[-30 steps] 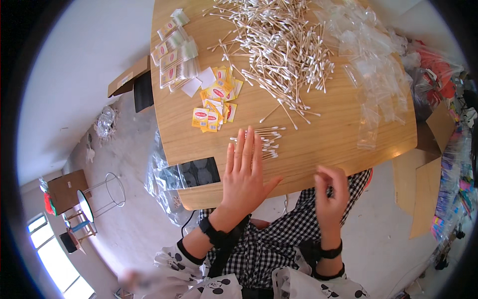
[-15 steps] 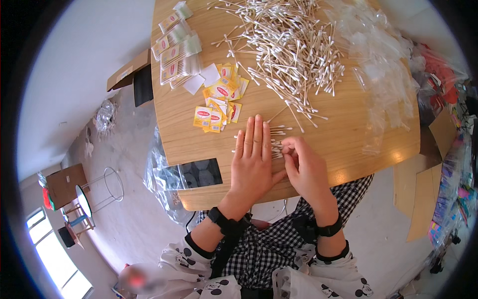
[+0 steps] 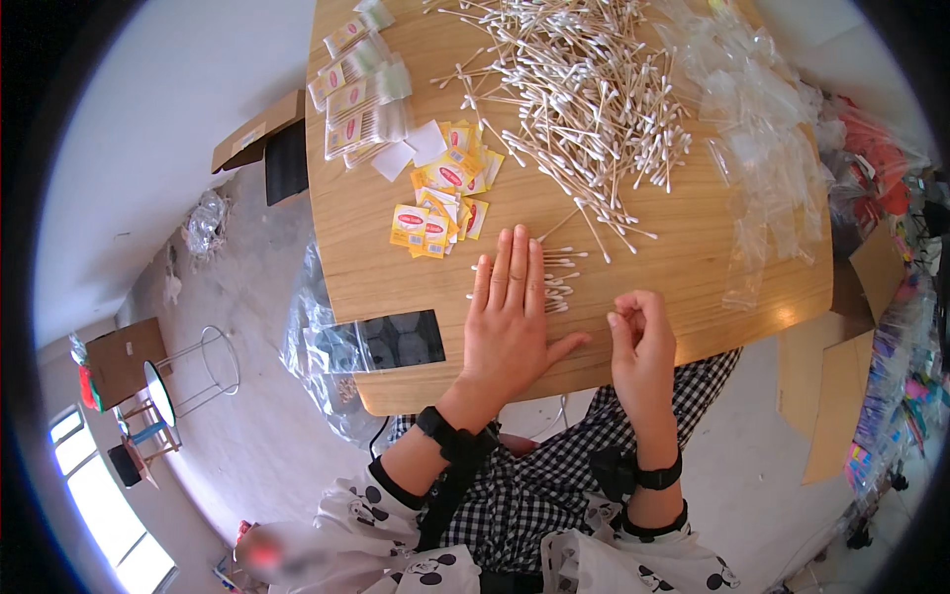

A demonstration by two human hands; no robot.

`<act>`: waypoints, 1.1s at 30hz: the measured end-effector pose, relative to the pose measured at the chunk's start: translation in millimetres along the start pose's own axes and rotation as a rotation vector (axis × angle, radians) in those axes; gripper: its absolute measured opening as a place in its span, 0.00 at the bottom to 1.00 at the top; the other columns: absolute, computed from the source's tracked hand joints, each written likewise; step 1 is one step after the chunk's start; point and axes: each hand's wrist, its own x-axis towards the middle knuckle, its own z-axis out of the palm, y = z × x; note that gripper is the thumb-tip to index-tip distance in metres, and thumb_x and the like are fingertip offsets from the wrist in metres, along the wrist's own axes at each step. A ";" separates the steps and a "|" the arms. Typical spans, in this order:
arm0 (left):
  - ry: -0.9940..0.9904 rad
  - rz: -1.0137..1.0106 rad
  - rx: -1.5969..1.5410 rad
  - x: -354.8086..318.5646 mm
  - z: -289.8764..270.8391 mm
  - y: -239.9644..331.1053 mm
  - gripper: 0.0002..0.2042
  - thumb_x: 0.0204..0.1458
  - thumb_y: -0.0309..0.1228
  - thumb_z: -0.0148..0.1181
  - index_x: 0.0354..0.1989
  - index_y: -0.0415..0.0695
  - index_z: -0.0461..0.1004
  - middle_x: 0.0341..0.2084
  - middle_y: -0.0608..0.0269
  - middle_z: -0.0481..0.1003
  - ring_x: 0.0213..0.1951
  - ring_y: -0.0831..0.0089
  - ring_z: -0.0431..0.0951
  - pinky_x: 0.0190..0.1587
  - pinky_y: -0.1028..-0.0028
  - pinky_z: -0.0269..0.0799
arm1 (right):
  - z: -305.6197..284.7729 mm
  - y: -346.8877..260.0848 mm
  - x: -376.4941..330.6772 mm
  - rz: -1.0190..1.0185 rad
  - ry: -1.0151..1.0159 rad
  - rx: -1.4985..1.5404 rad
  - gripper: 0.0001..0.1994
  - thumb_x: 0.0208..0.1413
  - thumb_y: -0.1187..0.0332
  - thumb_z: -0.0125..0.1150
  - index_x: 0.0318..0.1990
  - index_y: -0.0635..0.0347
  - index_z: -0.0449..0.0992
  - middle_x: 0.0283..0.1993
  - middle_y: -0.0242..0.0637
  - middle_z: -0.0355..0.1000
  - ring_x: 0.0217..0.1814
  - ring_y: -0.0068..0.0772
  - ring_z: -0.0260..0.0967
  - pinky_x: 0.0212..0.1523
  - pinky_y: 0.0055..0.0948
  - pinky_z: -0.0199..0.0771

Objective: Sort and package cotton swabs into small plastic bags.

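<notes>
My left hand [image 3: 508, 315] lies flat, fingers stretched out, over a small row of cotton swabs [image 3: 559, 279] on the wooden table. The white tips stick out to the right of my fingers, and a few show on the left; the middles are hidden under the hand. My right hand [image 3: 643, 348] is held off to the right near the table's front edge, apart from the row. Its thumb and fingers are pinched together; what they hold, if anything, is too small to make out. Beyond both hands spreads a large loose heap of cotton swabs [image 3: 594, 109].
Yellow-and-white printed cards [image 3: 435, 223] lie left of the heap. Filled swab packs [image 3: 368, 124] are stacked at the far left. Clear plastic bags [image 3: 767, 148] cover the right side. A dark patch [image 3: 406, 340] shows at the table's front left, next to plastic wrap [image 3: 332, 346].
My right hand has drawn back from the row of swabs, toward the right and nearer to me. My left hand stays flat on the row. The view has shifted slightly.
</notes>
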 end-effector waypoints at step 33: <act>-0.229 0.147 0.112 -84.1 -6.1 10.7 0.46 0.52 0.59 0.56 0.70 0.34 0.56 0.72 0.50 0.54 0.74 0.57 0.51 0.71 0.51 0.47 | 15.2 -16.8 19.8 -0.397 -0.216 -0.344 0.07 0.53 0.75 0.60 0.39 0.58 0.71 0.35 0.38 0.73 0.37 0.43 0.74 0.33 0.38 0.74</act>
